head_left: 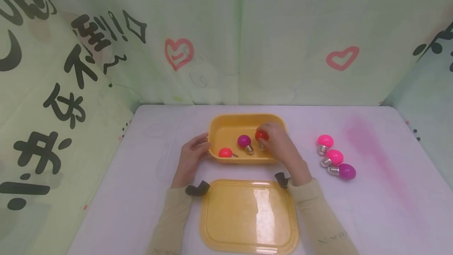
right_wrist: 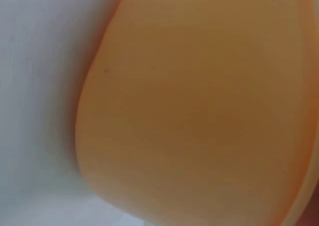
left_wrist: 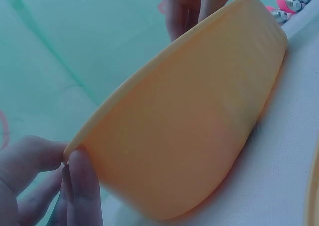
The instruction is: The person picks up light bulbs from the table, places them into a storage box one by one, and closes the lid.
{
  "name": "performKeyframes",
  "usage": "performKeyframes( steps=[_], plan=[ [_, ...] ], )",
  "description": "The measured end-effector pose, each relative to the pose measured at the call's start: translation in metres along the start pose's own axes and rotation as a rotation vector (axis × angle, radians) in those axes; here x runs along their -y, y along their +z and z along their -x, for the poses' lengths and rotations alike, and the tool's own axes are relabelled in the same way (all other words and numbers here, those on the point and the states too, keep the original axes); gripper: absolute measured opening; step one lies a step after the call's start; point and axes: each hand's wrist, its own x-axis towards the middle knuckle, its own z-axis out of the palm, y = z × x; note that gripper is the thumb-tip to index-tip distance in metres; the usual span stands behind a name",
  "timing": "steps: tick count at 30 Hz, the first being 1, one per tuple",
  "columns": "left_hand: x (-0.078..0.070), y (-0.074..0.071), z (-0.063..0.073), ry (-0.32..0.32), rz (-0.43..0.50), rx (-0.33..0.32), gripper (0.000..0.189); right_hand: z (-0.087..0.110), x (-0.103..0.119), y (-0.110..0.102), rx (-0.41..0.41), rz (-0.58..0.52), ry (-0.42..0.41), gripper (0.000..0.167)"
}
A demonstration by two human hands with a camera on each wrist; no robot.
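A yellow plastic box [head_left: 244, 161] stands on the table, its outer wall [right_wrist: 199, 106] filling most of the right wrist view. My left hand [head_left: 191, 156] pinches the box's left rim between thumb and fingers, as the left wrist view shows up close. Inside the box at the right, my right hand [head_left: 283, 145] holds a red light bulb [head_left: 261, 134] by its rounded part, metal base pointing down. A purple bulb [head_left: 244, 141] lies near the middle of the box, and a pink-red bulb [head_left: 225, 152] by the front left wall.
A yellow lid [head_left: 233, 215] lies flat in front of the box, between the forearms. Right of the box lie two pink bulbs [head_left: 325, 141] and a purple bulb [head_left: 347, 171] in a slanting row. A cloth with drawings [head_left: 283, 42] hangs behind the table.
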Motion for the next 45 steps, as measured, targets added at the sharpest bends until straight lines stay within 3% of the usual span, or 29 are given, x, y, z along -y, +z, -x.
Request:
performKeyframes(
  steps=[19,28,38,45],
  plan=[
    [0.002,0.0,-0.002,-0.012,-0.018,-0.003,0.044,-0.006,0.005,0.015,0.022,0.05,-0.04,0.032],
    [0.0,0.001,-0.001,-0.007,-0.028,-0.009,0.039,-0.007,0.005,0.018,0.024,0.055,-0.098,0.03],
    [-0.001,0.001,-0.002,-0.011,-0.014,-0.004,0.037,-0.007,0.006,0.017,0.025,0.051,-0.148,0.026],
    [-0.002,0.001,-0.001,-0.011,-0.008,-0.005,0.039,-0.003,0.005,0.008,0.049,0.058,-0.124,0.028]
  ],
)
